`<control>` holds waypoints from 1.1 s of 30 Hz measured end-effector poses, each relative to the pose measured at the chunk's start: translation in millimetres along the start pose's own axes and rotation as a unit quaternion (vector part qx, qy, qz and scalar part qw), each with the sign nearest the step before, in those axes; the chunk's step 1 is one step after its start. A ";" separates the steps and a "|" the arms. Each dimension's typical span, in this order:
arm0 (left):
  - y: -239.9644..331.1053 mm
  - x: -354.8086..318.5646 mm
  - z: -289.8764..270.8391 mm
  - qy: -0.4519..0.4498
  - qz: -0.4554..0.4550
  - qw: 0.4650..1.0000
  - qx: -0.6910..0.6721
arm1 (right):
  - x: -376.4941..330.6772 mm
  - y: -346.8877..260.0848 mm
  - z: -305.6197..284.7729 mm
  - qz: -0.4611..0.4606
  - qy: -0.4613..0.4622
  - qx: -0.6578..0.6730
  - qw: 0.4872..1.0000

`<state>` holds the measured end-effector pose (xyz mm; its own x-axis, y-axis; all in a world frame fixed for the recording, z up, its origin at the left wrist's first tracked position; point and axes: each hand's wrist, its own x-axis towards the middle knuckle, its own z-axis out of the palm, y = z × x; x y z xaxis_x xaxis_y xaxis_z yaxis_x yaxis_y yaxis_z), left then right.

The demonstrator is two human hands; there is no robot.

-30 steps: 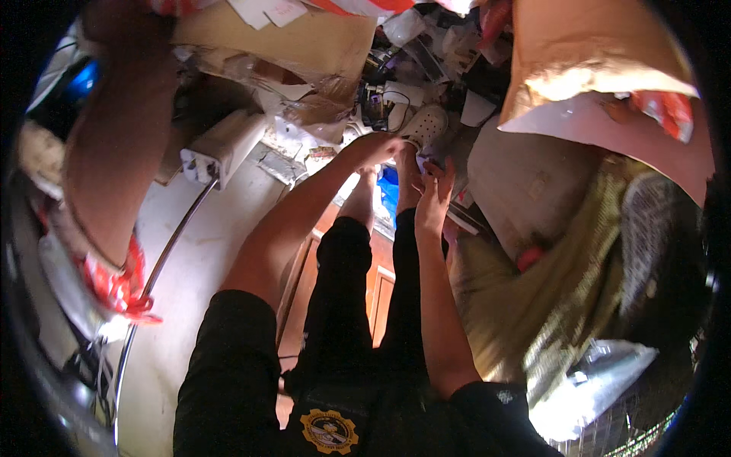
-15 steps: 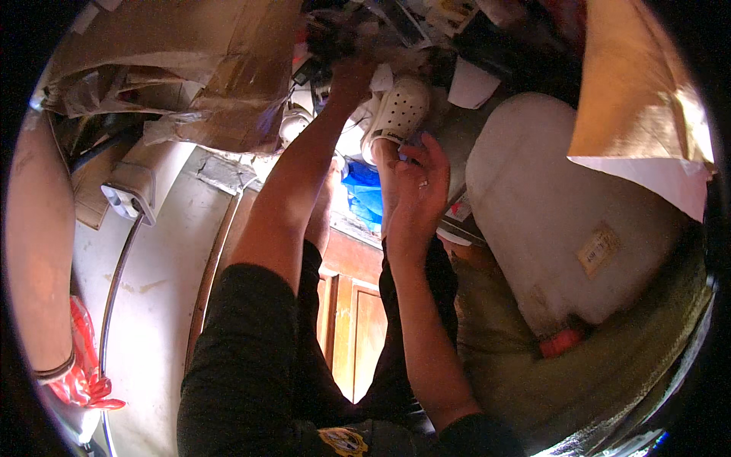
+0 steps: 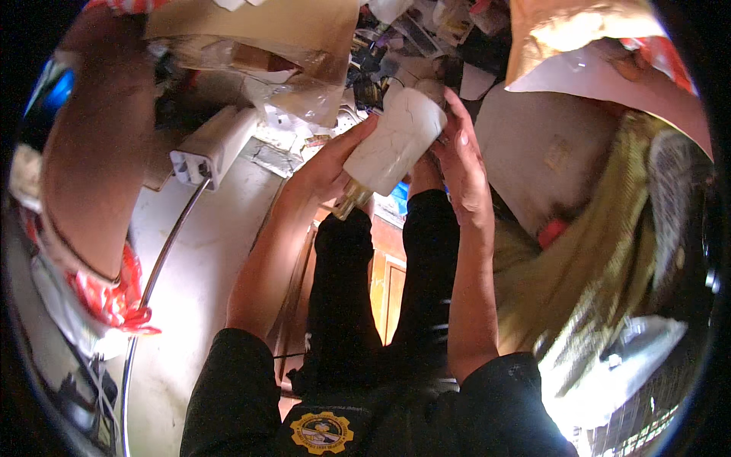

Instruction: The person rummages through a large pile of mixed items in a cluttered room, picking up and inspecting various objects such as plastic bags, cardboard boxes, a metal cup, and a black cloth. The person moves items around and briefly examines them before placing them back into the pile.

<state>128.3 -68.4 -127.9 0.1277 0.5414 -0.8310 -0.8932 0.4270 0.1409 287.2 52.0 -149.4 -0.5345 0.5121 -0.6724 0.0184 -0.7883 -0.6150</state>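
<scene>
Between my hands, above my knees, is a white cylinder (image 3: 396, 141) with a narrow brass-coloured end. It lies tilted, the brass end (image 3: 352, 199) pointing down and toward me. Fine dark lines, perhaps cracks or thin wires, run over its white surface. My left hand (image 3: 335, 161) grips its left side, with the fingers partly hidden behind it. Along its right side and far end, my right hand (image 3: 461, 156) is closed around it, some fingertips out of sight.
A white power strip (image 3: 217, 148) with a dark cable stands at the left, near a torn cardboard box (image 3: 251, 30). Jumbled small items (image 3: 415, 34) lie at the back. On the right are a large pale panel (image 3: 533, 145) and an olive cloth (image 3: 601, 236). A red plastic bag (image 3: 114, 293) sits far left.
Both hands have come back nearer to me, and the white cylinder is now held between them. Earlier the left arm reached far into the clutter and the right hand was raised. The view has shifted.
</scene>
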 end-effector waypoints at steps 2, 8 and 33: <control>20.0 -38.6 26.3 -0.068 -0.034 0.997 -0.010 | -19.0 -43.4 29.8 -0.017 -0.088 -0.037 0.995; 43.3 -105.7 54.1 -0.071 0.103 0.972 0.199 | -60.8 -114.8 68.4 -0.031 -0.030 0.053 0.998; 117.4 15.7 308.4 -0.177 0.056 0.925 0.332 | -140.1 -38.6 18.2 0.116 0.194 0.158 0.961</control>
<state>158.4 213.6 41.5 0.2877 0.7620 -0.5801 -0.4635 0.6408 0.6119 345.9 4.5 -24.0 -0.1908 0.3505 -0.9169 -0.1905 -0.9295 -0.3157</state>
